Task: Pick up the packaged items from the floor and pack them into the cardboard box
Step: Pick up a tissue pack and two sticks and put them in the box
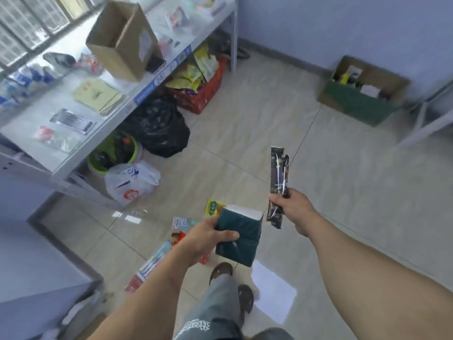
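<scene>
Reaching forward at lower centre of the frame, the left hand (208,238) is gripping a dark green packet (241,235), thumb across its face. Right of it, the right hand (291,204) is clutching a long dark packet (279,177) pointing upward. More packaged items (157,260) are lying on the floor (245,133) below. An open cardboard box (360,94) is sitting at upper right.
</scene>
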